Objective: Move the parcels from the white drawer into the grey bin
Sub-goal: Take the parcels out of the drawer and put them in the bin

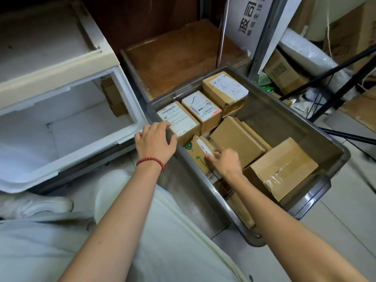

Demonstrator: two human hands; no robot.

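Observation:
The grey bin (333, 159) stands on the floor at centre right and holds several brown cardboard parcels. My left hand (155, 142) grips the near corner of a labelled parcel (181, 121) in the bin's near-left corner. My right hand (224, 161) rests its fingers on a parcel with green print (195, 155) just beside it. Two more labelled parcels (201, 110) (225, 90) line the bin's far-left side. The white drawer (67, 151) is pulled out at the left, and one brown parcel (113, 97) shows at its back right corner.
A brown wooden tray (173, 64) lies behind the bin. Stacked boxes (284, 74), plastic wrap and black metal rods (325, 78) crowd the right. My knee in pale trousers (122, 231) and a white shoe (34, 206) are in the foreground.

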